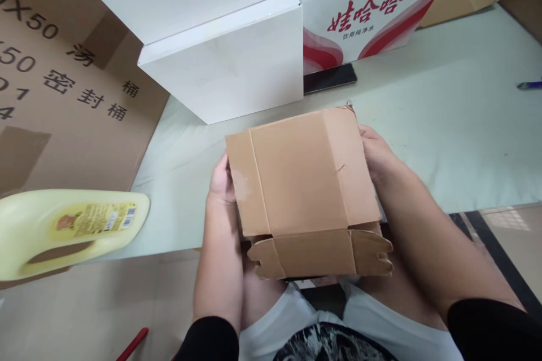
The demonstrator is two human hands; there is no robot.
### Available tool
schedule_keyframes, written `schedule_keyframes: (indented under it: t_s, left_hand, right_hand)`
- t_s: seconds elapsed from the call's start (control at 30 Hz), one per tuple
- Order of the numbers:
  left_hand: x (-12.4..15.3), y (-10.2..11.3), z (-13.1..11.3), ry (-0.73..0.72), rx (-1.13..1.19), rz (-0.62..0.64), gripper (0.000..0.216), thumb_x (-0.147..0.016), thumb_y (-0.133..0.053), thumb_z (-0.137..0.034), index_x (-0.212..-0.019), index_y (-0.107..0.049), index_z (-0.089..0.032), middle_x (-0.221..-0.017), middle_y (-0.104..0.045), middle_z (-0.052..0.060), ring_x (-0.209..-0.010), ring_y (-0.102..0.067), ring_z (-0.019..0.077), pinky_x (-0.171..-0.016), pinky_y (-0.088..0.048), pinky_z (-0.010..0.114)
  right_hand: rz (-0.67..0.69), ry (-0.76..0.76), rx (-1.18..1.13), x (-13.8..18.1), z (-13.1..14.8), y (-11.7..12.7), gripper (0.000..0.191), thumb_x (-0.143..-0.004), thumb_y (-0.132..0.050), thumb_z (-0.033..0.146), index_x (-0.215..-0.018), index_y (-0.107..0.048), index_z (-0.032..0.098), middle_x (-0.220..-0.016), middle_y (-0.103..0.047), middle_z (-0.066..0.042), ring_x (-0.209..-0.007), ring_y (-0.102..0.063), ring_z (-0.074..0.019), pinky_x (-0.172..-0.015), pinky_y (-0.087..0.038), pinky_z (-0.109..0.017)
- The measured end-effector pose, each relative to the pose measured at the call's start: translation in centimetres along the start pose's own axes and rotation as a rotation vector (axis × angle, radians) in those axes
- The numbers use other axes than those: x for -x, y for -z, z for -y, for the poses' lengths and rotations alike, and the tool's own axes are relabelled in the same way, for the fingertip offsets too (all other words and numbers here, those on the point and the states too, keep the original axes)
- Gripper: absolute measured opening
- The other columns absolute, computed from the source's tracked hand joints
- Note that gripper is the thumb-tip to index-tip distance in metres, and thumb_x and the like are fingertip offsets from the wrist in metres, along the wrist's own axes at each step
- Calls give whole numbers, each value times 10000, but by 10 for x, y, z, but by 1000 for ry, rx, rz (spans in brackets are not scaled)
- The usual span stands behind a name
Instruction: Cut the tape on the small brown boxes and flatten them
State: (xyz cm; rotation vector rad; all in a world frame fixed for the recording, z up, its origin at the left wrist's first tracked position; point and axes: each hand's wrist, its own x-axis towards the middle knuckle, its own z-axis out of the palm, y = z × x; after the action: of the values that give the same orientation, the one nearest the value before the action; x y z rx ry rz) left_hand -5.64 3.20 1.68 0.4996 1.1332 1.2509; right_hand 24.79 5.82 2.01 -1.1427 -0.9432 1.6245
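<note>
I have a small brown cardboard box (302,180) between my hands, held over the near edge of the pale worktop (444,124) and partly above my lap. Its front flap (322,254) hangs open toward me. My left hand (222,180) presses flat against the box's left side and my right hand (376,152) clasps the right side — fingers mostly hidden behind the cardboard, so both grip it from the sides. Both forearms angle in from below, elbows close to my knees.

Just beyond the box stands a white carton (228,67), with a red-printed carton (364,11) beside it and a dark phone (330,78) at its foot. The worktop's right half lies open, with only a pen (529,85) at its right edge. A yellow jug (63,231) juts in at the near left corner.
</note>
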Motion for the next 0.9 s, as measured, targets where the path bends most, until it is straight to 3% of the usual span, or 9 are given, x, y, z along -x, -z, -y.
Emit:
schedule_keyframes:
  t_s: [0.1, 0.23, 0.3, 0.4, 0.47, 0.53, 0.63, 0.73, 0.9]
  left_hand:
    - [3, -3, -2, 50, -99, 92, 425, -785, -819, -500, -1063, -716, -195, -1023, -812, 127, -1159, -744, 388, -932, -637, 504]
    - [0, 2, -3, -117, -132, 60, 528, -584, -957, -274, -1048, -715, -205, -980, -820, 93, -1037, -784, 364, -944, -638, 470]
    - [-8, 8, -5, -269, -50, -25, 439, -655, -915, -281, -1041, -717, -207, -1011, -821, 78, -1055, -782, 325, -971, -630, 439]
    - [-22, 17, -7, -425, 95, -181, 290, -816, -791, -297, -1076, -695, -212, -1164, -800, 68, -1244, -712, 273, -1078, -577, 407]
    - [-28, 17, -6, -455, 174, -277, 241, -884, -719, -298, -1104, -672, -210, -1234, -780, 69, -1341, -651, 246, -1133, -538, 395]
    - [-30, 11, -3, -463, 216, -325, 234, -904, -695, -302, -1117, -656, -213, -1264, -768, 71, -1377, -621, 231, -1147, -519, 381]
    - [-25, -5, 3, -471, 216, -274, 274, -859, -745, -315, -1106, -652, -239, -1247, -768, 46, -1308, -660, 219, -1084, -547, 360]
    - [-16, -20, 4, -378, 190, -188, 264, -786, -784, -277, -1012, -649, -267, -1075, -783, -13, -1024, -747, 181, -882, -598, 302]
    - [-8, -27, -6, -75, 106, -226, 155, -754, -716, -298, -838, -607, -227, -742, -673, -34, -581, -645, 105, -544, -462, 207]
  right_hand:
    - [-52, -35, 6, -4, -2, 0, 319, -649, -871, 422, -683, -622, 226, -566, -572, 38, -525, -531, -114, -488, -417, -246]
    - [-13, -67, -122, -3, 2, 5, 404, -677, -830, 602, -803, -692, 245, -654, -655, 15, -554, -577, -135, -522, -482, -271]
    - [85, -60, -192, 1, 7, 10, 511, -723, -744, 719, -947, -727, 261, -790, -723, -9, -664, -662, -169, -609, -550, -308]
    - [296, -30, -227, 9, 11, 15, 678, -718, -651, 857, -1080, -723, 288, -965, -752, -31, -870, -731, -232, -783, -605, -407]
    - [421, 1, -236, 13, 7, 12, 743, -626, -723, 871, -1128, -703, 325, -1056, -749, -25, -937, -738, -248, -847, -610, -449]
    - [463, 11, -204, 15, -2, 4, 773, -570, -855, 755, -1209, -663, 364, -1146, -745, -17, -964, -740, -241, -866, -617, -451]
    - [300, -48, -81, 17, -18, -11, 702, -619, -917, 580, -1213, -660, 309, -1184, -761, -68, -1024, -740, -258, -867, -628, -437]
    - [-6, -13, -41, 26, -23, -12, 583, -611, -924, 513, -1076, -696, 245, -1094, -791, -88, -1057, -743, -292, -911, -628, -455]
    - [-491, 244, -54, 64, -2, 37, 576, -556, -914, 459, -1033, -668, 250, -1141, -777, -76, -1233, -679, -308, -1139, -512, -504]
